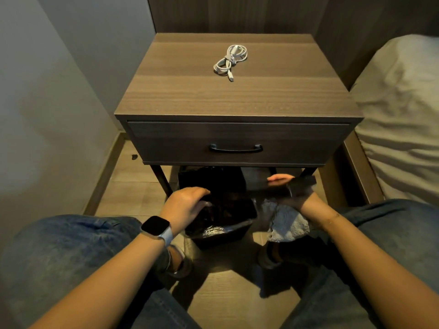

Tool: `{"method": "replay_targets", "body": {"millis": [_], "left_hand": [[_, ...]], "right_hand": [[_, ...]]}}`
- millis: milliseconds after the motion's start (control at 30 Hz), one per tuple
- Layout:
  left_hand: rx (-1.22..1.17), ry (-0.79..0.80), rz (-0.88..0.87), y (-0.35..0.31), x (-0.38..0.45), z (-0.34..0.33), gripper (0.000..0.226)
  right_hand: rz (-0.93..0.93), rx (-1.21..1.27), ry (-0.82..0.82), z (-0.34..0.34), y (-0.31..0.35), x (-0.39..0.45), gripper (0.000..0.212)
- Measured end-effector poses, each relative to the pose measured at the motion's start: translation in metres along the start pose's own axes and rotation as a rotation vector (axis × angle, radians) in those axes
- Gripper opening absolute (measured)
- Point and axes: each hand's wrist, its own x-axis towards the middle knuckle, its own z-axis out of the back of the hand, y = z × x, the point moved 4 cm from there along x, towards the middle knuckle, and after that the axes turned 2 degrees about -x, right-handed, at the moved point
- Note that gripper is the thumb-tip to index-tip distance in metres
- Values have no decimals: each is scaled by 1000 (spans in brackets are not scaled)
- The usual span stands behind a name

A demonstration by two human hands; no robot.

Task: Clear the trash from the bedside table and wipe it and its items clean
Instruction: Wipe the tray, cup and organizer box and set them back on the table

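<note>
A: What do the hands grip?

B: The right hand (293,194) holds a dark flat object (280,186), blurred, its thumb over the top edge; what the object is cannot be told. A grey cloth (286,225) hangs under the same hand, bunched against the palm and wrist. The left hand (187,205) rests on the rim of the trash bin (221,224), fingers curved over the black liner (213,230); whether they pinch the liner or only lie on it cannot be told.

A: And where does the bin stand, taken from the bedside table (238,100)?

B: On the floor in front of the table, partly under its front edge, between the two front legs. Both hands are below the drawer (237,141), the left one on the wall side of the bin, the right one on the bed side.

A: What lies on the table?

B: Only a white cable (229,60), coiled and tied, on the rear half of the top, near the middle. The drawer beneath is closed, with a dark handle (235,148) at its centre.

A: Anything else around the table?

B: The bed (401,110) with pale bedding stands to its right, a plain wall (59,91) to its left. The person sits facing it in blue jeans (71,245), knees apart on either side of the bin, a smartwatch (155,225) on the left wrist.
</note>
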Motion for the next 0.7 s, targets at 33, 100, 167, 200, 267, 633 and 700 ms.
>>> {"method": "replay_targets", "body": {"millis": [33, 100, 167, 200, 267, 633, 700], "left_hand": [[-46, -24, 24, 1, 3, 9, 25], [-154, -38, 111, -1, 9, 29, 24], [-262, -52, 185, -4, 15, 51, 25], [-302, -79, 201, -7, 16, 62, 25], [-382, -146, 230, -13, 15, 82, 19], [-485, -554, 419, -43, 50, 183, 16], [-516, -587, 446, -43, 63, 193, 20]], "right_hand": [[21, 13, -22, 0, 7, 0, 30], [64, 10, -19, 1, 25, 0, 33], [77, 39, 30, -1, 48, 0, 36], [86, 83, 46, -2, 60, -1, 35], [167, 158, 52, -7, 89, -3, 36], [893, -561, -431, -29, 232, -3, 27], [986, -860, -371, -51, 248, 4, 21]]}}
